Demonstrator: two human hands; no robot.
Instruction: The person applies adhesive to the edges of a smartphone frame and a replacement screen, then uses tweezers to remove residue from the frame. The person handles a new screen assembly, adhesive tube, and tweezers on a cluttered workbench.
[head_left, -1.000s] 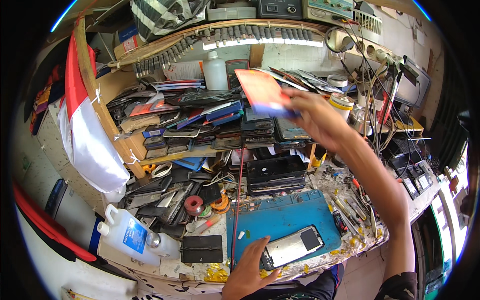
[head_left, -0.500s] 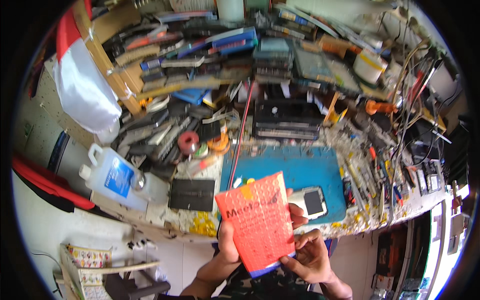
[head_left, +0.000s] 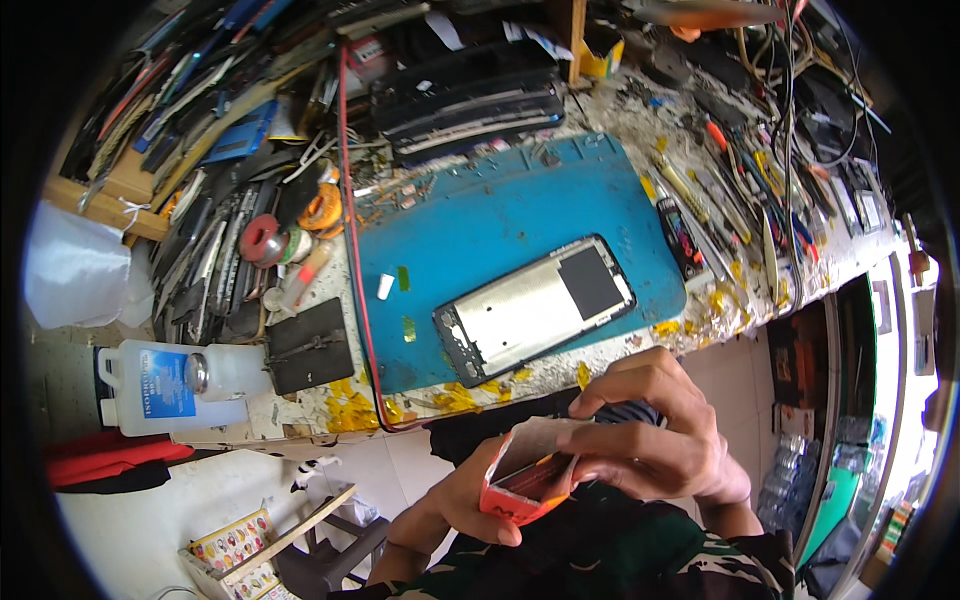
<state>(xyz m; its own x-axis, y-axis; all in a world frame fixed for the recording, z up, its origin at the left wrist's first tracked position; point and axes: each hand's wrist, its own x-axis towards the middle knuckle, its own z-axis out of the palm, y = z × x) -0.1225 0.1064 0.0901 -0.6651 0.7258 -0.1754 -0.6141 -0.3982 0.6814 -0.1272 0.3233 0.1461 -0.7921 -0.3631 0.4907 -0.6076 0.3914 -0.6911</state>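
Observation:
A red bubble mailer (head_left: 514, 505) is tipped toward me in front of my body, its mouth gaping to show a pale lining and something dark inside that I cannot make out. My left hand (head_left: 470, 505) is closed round its lower left side, thumb across the printed face. At the open edge my right hand (head_left: 655, 430) is closed on the mailer, with fingertips partly inside the mouth and thumb near the rim. Beyond the hands, a phone frame (head_left: 515, 315) with a silvery inner plate and a black square lies on the blue work mat (head_left: 480, 225).
A white plastic jug (head_left: 150, 385) with a blue label stands at the left beside a flat black plate (head_left: 310, 345). Dark devices (head_left: 470, 100) are stacked behind the mat. Hand tools (head_left: 740, 190) lie on the right. A red cable (head_left: 350, 200) crosses the mat's left side.
The mailer has been lowered and tilted, and its mouth now gapes. My right hand has shifted from its bottom corner to the opening. The view has turned and come nearer the mat.

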